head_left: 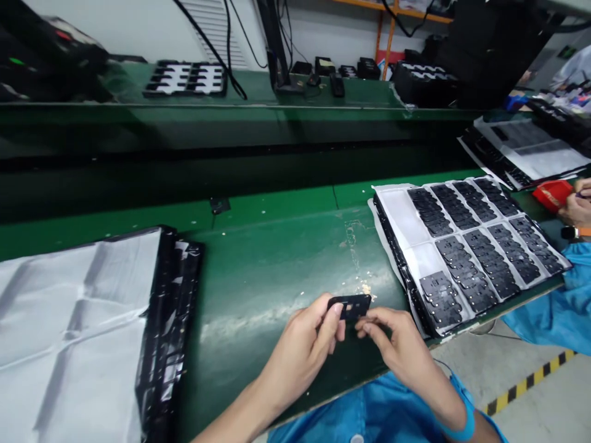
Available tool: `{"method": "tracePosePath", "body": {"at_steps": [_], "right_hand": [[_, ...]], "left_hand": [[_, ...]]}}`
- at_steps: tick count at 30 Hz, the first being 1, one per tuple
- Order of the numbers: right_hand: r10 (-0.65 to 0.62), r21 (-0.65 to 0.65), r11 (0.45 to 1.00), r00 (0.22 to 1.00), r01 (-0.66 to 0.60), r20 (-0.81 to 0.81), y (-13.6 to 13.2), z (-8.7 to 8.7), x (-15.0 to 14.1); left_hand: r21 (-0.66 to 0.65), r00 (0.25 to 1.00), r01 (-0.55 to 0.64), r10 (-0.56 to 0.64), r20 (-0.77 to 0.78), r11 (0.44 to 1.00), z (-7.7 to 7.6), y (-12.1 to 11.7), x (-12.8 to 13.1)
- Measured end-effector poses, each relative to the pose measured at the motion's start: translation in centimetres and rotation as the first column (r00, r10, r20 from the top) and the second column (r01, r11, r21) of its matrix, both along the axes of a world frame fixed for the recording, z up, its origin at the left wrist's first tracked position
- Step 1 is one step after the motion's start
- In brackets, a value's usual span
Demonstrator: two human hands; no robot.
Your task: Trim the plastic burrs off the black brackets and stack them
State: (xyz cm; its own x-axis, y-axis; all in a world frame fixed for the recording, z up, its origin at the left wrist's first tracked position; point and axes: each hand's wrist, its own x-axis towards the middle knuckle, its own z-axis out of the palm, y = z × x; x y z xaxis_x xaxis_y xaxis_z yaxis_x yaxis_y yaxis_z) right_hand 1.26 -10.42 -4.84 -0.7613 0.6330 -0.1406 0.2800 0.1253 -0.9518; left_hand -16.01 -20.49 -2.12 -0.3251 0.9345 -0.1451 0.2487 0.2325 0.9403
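Both my hands meet over the near edge of the green workbench (277, 271). My left hand (302, 347) pinches a small flat black plastic part (353, 305) between thumb and fingers. My right hand (397, 344) touches the same part from the right with closed fingertips. A tray (401, 215) of several rows of the same black parts lies just to the right of my hands. My blue sleeve and a blue wristband show at the bottom.
A stack of black trays under a silvery sheet (83, 332) fills the left of the bench. Another person's hand (575, 209) and a red box (551, 194) are at the far right. More trays (187, 79) sit on the far bench beyond a dark conveyor channel.
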Motion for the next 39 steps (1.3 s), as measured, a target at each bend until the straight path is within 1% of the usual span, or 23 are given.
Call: {"method": "tracePosePath", "body": {"at_steps": [2,4,7,9,11,13,15,17,19,20,21,22,23,24,25,26,27,28,29,31,33,36,39], "right_hand": [[-0.040,0.073,0.996,0.999,0.042,-0.021,0.3,0.0,0.3],[-0.084,0.049,0.995,0.995,0.087,-0.061,0.4,0.2,0.4],[-0.132,-0.131,0.985,0.982,0.115,-0.131,0.4,0.6,0.3],[-0.166,-0.257,0.959,0.972,0.120,-0.167,0.3,0.7,0.2],[-0.213,-0.335,0.931,0.961,0.144,-0.178,0.3,0.7,0.1],[-0.262,-0.385,0.906,0.948,0.177,-0.180,0.4,0.4,0.1],[-0.306,-0.425,0.881,0.935,0.207,-0.178,0.3,-0.1,0.1],[-0.322,-0.460,0.862,0.930,0.210,-0.179,0.0,-0.8,0.1],[-0.301,-0.474,0.861,0.936,0.184,-0.184,-0.4,-1.5,0.2],[-0.279,-0.467,0.869,0.943,0.166,-0.184,-0.7,-1.8,0.3],[-0.253,-0.451,0.880,0.951,0.149,-0.178,-1.0,-2.1,0.4],[-0.226,-0.430,0.892,0.960,0.135,-0.166,-1.3,-2.4,0.5],[-0.202,-0.408,0.904,0.967,0.125,-0.152,-1.6,-2.7,0.6],[-0.182,-0.390,0.914,0.973,0.115,-0.139,-1.8,-3.0,0.7],[-0.166,-0.377,0.920,0.978,0.106,-0.129,-2.1,-3.2,0.8],[-0.156,-0.367,0.925,0.980,0.101,-0.124,-2.3,-3.5,0.9],[-0.152,-0.361,0.927,0.981,0.099,-0.122,-2.4,-3.7,1.0],[-0.152,-0.356,0.929,0.981,0.100,-0.120,-2.5,-3.9,1.1],[-0.153,-0.351,0.931,0.981,0.104,-0.116,-2.6,-4.1,1.1],[-0.154,-0.343,0.933,0.983,0.111,-0.101,-2.6,-4.2,1.3],[-0.145,-0.340,0.934,0.986,0.108,-0.084,-2.5,-4.2,1.4],[-0.126,-0.332,0.938,0.990,0.099,-0.061,-2.3,-4.2,1.5],[-0.107,-0.305,0.948,0.993,0.086,-0.051,-2.0,-4.6,1.3]], "left_hand": [[-0.042,0.999,0.038,-0.037,0.031,0.998,0.3,0.9,-0.4],[-0.087,0.992,0.080,-0.071,0.100,0.993,0.8,1.6,-0.6],[-0.127,0.971,0.143,-0.114,0.210,0.982,1.4,2.6,-0.7],[-0.138,0.953,0.175,-0.132,0.274,0.975,1.6,3.2,-0.7],[-0.153,0.938,0.188,-0.131,0.320,0.970,1.7,3.5,-0.5],[-0.166,0.935,0.181,-0.117,0.336,0.969,1.6,3.8,-0.4],[-0.156,0.948,0.156,-0.103,0.301,0.975,1.6,4.3,-0.6],[-0.096,0.975,0.139,-0.119,0.189,0.986,1.9,5.6,-1.2],[-0.001,0.985,0.169,-0.169,0.036,0.986,2.6,8.2,-1.8],[0.041,0.975,0.219,-0.218,-0.032,0.975,3.0,10.0,-2.0],[0.065,0.953,0.294,-0.288,-0.089,0.953,3.4,12.1,-2.0],[0.061,0.910,0.402,-0.392,-0.133,0.914,3.7,14.3,-1.7],[0.028,0.843,0.522,-0.511,-0.171,0.852,4.0,16.7,-1.2],[-0.044,0.740,0.640,-0.631,-0.233,0.767,4.2,18.9,-0.4],[-0.129,0.621,0.725,-0.723,-0.303,0.676,4.1,21.0,0.6],[-0.180,0.541,0.771,-0.778,-0.321,0.610,4.0,22.8,1.7],[-0.223,0.476,0.799,-0.813,-0.334,0.559,3.6,24.4,2.8],[-0.257,0.425,0.814,-0.836,-0.348,0.521,3.1,25.6,3.9],[-0.280,0.389,0.822,-0.848,-0.360,0.496,2.6,26.4,4.8],[-0.321,0.329,0.822,-0.852,-0.407,0.471,1.6,27.2,6.2],[-0.343,0.288,0.812,-0.835,-0.468,0.472,0.9,26.9,6.8],[-0.343,0.257,0.790,-0.783,-0.567,0.508,0.7,25.3,6.7],[-0.335,0.258,0.748,-0.716,-0.649,0.573,1.2,23.1,6.7]]}}
